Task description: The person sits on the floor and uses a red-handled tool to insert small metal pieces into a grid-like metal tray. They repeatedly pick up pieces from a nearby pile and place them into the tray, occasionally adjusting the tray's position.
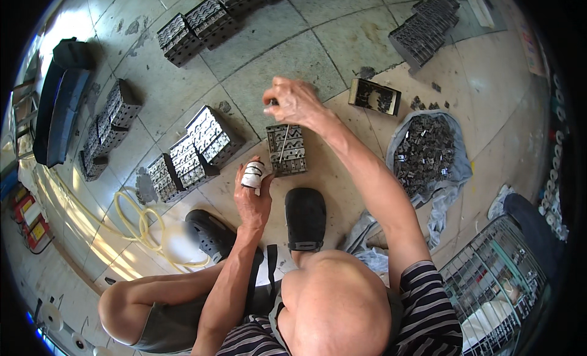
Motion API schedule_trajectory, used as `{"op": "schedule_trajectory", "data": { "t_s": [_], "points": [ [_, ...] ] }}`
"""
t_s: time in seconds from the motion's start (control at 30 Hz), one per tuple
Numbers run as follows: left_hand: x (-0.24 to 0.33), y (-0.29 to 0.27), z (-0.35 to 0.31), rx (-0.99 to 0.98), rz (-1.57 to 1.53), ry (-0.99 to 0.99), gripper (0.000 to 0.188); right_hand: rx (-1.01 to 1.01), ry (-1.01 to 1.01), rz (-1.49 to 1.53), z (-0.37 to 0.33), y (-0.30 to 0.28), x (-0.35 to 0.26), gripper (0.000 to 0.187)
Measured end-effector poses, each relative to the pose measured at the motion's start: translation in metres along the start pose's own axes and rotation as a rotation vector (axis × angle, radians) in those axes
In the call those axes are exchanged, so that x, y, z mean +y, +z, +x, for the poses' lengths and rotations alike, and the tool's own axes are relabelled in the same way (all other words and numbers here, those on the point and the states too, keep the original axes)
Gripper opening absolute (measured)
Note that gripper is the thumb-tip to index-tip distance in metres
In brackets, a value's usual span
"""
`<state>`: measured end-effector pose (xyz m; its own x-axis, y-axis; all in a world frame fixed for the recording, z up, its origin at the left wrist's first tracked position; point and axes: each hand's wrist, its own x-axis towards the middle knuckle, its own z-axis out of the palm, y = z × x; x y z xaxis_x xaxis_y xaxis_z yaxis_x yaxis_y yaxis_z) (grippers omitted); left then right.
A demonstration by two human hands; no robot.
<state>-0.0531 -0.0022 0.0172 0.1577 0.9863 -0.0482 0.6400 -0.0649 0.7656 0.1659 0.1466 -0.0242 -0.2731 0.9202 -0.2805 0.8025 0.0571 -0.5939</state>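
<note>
A grey metal block with rows of slots and holes [293, 151] lies on the floor in front of my feet. Above its far end, my right hand [295, 103] is closed round a screwdriver [284, 143]; the thin shaft slants down across the block, and the palm mostly hides the handle. My left hand [252, 194] is at the block's near left corner, fingers bent and thumb close to the edge. A white wrapping with dark bands [252, 174] covers part of its fingers. Whatever those fingers pinch is too small to make out.
Similar blocks stand in rows at left [192, 148], far left [110, 129], and back [195, 29]. To the right are an open box [374, 98] and a grey cloth [463, 149] heaped with small metal parts. A yellow hose [137, 218] coils left; a wire basket [495, 276] stands right.
</note>
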Motion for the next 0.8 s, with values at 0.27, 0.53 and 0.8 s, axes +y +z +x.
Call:
{"op": "schedule_trajectory", "data": {
  "t_s": [0.27, 0.53, 0.8],
  "points": [
    [-0.002, 0.005, -0.004, -0.019, -0.15, -0.218, 0.04, 0.35, -0.061, -0.072, -0.031, -0.01, 0.063, 0.012],
    [0.001, 0.016, -0.001, -0.047, -0.04, -0.022, 0.065, 0.541, 0.207, 0.229, -0.114, -0.017, 0.05, 0.009],
    [-0.002, 0.03, -0.002, -0.109, -0.482, -0.327, 0.071, 0.679, 0.748, 0.49, -0.241, -0.043, 0.111, 0.013]
  ]
}}
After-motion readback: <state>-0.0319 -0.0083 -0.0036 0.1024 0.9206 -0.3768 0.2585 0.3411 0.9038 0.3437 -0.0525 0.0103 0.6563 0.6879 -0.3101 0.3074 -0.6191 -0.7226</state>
